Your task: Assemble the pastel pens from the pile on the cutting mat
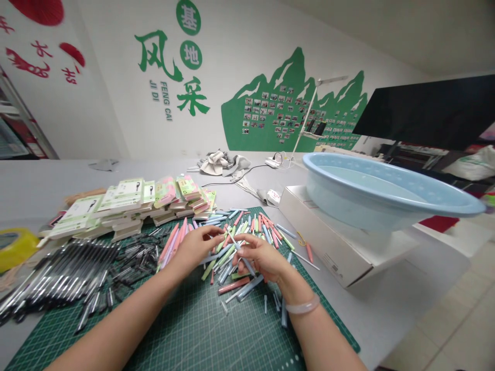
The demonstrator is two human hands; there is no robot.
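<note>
Two bare hands meet over a green cutting mat on a grey worktop. The left hand and right hand pinch the two ends of one thin pale pen barrel, fingers closed narrowly around it, just above a heap of pastel pen barrels on the mat. Left of the mat lie black pens; behind it, stacked packaging cards; to its right, a pale blue basin on a white box.
</note>
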